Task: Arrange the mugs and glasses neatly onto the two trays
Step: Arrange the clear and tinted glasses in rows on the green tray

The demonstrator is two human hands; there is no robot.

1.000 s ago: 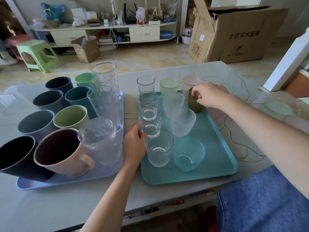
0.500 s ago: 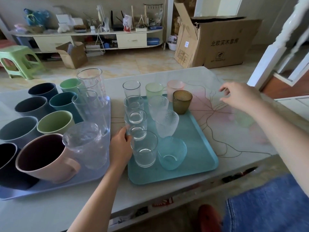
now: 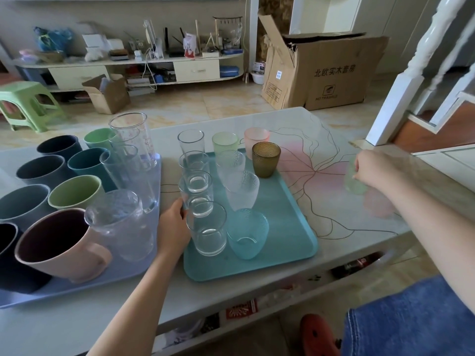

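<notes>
A teal tray point(image 3: 290, 227) holds several clear, frosted and coloured glasses, with an amber glass point(image 3: 266, 159) at its far right and a teal glass point(image 3: 246, 232) in front. My left hand point(image 3: 174, 227) sits at the tray's left edge. Its thumb and fingers curl against a clear glass point(image 3: 196, 196) in the left column. Out on the table to the right, my right hand point(image 3: 372, 168) grips a pale green frosted glass point(image 3: 356, 183). A lavender tray point(image 3: 30, 296) on the left carries several mugs, among them a pink mug point(image 3: 59, 242), and tall clear glasses.
A blurred pinkish shape point(image 3: 377, 204) lies on the table just under my right forearm. White stair railing point(image 3: 401, 88) stands close at the right. A big cardboard box point(image 3: 326, 70) and a green stool point(image 3: 23, 104) stand on the floor beyond the table.
My right hand let go of the amber glass on the teal tray, swung right and took hold of the pale green glass. My left hand stayed put.
</notes>
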